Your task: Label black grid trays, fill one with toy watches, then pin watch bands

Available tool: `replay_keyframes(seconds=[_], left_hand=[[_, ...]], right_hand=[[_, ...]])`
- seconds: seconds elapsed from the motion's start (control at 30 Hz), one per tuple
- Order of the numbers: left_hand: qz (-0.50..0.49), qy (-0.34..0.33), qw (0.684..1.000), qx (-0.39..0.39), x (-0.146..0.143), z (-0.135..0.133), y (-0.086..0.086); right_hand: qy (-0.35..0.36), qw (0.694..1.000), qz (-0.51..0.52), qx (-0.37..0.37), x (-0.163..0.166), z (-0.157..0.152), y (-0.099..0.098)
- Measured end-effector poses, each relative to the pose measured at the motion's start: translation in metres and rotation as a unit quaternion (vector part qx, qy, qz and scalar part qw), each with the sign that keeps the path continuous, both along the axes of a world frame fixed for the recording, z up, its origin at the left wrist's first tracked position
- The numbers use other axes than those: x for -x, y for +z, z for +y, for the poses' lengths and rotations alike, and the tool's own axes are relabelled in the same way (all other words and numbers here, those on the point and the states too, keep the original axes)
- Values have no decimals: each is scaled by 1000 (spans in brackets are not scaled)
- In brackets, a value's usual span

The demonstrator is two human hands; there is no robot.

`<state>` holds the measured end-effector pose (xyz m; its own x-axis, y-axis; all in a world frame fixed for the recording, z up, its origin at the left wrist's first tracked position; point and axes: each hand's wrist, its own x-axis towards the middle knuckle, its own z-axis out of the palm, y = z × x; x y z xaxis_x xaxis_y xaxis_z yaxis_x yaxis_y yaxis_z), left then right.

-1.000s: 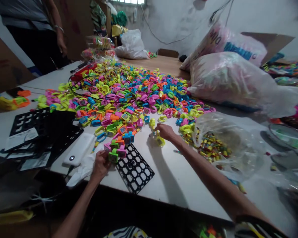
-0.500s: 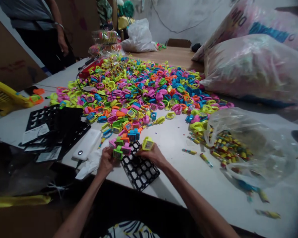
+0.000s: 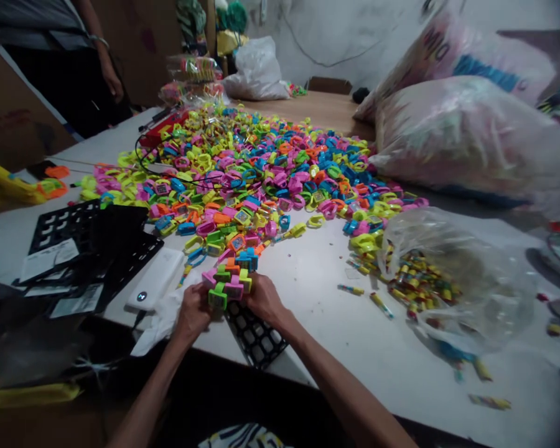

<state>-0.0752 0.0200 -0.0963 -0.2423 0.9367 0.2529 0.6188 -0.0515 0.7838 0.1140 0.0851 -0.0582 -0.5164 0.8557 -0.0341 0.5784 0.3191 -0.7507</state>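
My dim workroom, backed by a smudged, pale grey wall (image 3: 354, 28).
A smooth white surface (image 3: 317, 274) spreads before me, with a brown wood-toned tabletop (image 3: 331, 109) beyond it. A thin dark cable (image 3: 326, 65) sags along the wall, and a large brown cardboard panel (image 3: 9, 109) stands to my left. The light is flat and greyish, darkening below the near edge.

The left hand (image 3: 196, 310) and right hand (image 3: 264, 298) curl close together.
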Motion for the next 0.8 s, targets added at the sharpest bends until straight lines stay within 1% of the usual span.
replay_keyframes(seconds=[0.07, 0.1, 0.13, 0.17, 0.2, 0.23, 0.3, 0.33, 0.4, 0.5, 0.57, 0.67, 0.73, 0.8], left_hand=[[-12, 56, 998, -16, -3, -5, 21], [-8, 92, 995, -39, -6, -7, 33], [10, 116, 991, -72, -11, -8, 46], [45, 112, 987, -108, -18, -8, 58], [99, 78, 982, -138, -25, -6, 70], [162, 26, 975, -152, -33, -3, 79], [284, -73, 946, -142, -47, 7, 91], [328, -104, 930, -125, -52, 12, 93], [377, -132, 911, -104, -56, 20, 90], [382, -133, 907, -120, -53, 23, 81], [371, -127, 909, -144, -50, 23, 76], [365, -126, 909, -158, -49, 22, 75], [369, -128, 907, -158, -49, 24, 74], [373, -129, 905, -161, -49, 25, 74]], right_hand=[[9, 999, -10, 38, -15, 12, 4], [-10, 998, -21, 51, -25, 22, 7], [-48, 997, -37, 55, -35, 35, 10], [-100, 993, -51, 44, -43, 50, 14], [-141, 988, -60, 29, -49, 66, 17], [-179, 981, -68, 15, -52, 83, 20], [-225, 971, -77, -2, -49, 112, 24], [-236, 968, -81, -1, -45, 124, 25], [-237, 968, -84, 15, -38, 141, 25], [-218, 971, -80, 58, -41, 147, 23], [-212, 972, -68, 77, -56, 138, 20], [-216, 971, -61, 87, -84, 108, 14], [-224, 967, -84, 87, -98, 84, 12], [-241, 960, -120, 71, -102, 64, 10]])
